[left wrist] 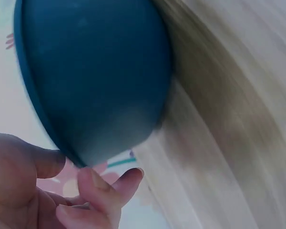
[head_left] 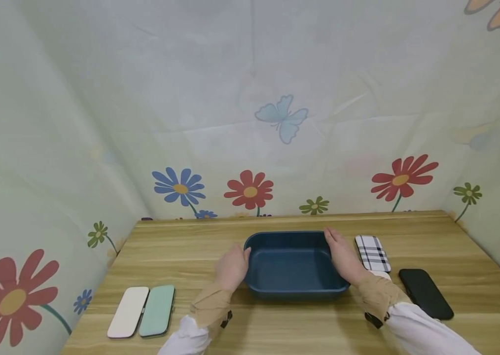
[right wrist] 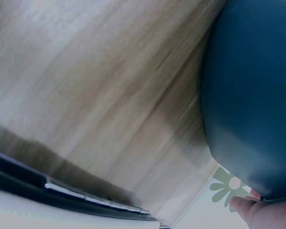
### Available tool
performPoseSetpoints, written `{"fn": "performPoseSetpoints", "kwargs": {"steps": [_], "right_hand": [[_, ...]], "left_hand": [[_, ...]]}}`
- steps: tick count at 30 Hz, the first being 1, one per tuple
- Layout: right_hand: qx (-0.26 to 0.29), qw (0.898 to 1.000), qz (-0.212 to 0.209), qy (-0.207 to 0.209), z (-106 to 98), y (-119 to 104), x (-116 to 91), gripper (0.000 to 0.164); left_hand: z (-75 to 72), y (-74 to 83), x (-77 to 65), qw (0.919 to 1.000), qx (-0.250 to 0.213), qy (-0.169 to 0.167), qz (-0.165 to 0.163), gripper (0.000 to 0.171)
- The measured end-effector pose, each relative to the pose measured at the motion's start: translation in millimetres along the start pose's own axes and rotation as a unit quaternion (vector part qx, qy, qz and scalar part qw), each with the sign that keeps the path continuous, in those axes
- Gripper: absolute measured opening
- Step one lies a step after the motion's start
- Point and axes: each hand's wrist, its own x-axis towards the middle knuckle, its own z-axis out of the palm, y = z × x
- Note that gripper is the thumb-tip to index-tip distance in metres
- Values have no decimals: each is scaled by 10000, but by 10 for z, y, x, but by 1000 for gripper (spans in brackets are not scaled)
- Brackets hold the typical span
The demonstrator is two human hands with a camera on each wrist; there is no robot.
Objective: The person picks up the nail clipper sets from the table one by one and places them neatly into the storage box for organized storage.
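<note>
A dark blue, rounded rectangular plastic basin (head_left: 294, 271) sits between my two hands in the head view, with nothing inside it. My left hand (head_left: 232, 268) holds its left end by the rim; in the left wrist view the thumb (left wrist: 50, 162) and curled fingers (left wrist: 102, 191) meet at the basin's edge. At the opposite end, my right hand (head_left: 343, 256) grips the right side, fingertips over the far right corner. Only a few of its fingers (right wrist: 257, 210) show in the right wrist view. Whether the basin's bottom touches the table I cannot tell.
On the wooden table (head_left: 267, 325), a white flat case (head_left: 128, 312) and a mint green one (head_left: 157, 310) lie at left. A plaid case (head_left: 373, 253), a black case (head_left: 426, 293) and a partly hidden white case (head_left: 380, 274) lie by my right forearm. Flowered cloth (head_left: 214, 148) hangs behind.
</note>
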Motion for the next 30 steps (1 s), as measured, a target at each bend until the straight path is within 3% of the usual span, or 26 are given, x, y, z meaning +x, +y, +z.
{"fn": "performPoseSetpoints", "kwargs": {"steps": [9, 22, 30], "right_hand": [[48, 10000, -12, 3, -11, -10, 6, 43], [-141, 9999, -46, 45, 6, 34, -7, 44], [-94, 9998, -128, 109, 43, 53, -1, 45]], "left_hand": [[-298, -311, -15, 9995, 231, 209, 3, 28], [-642, -736, -39, 9997, 172, -49, -170, 28], [-859, -1064, -124, 9968, -140, -476, -625, 26]]}}
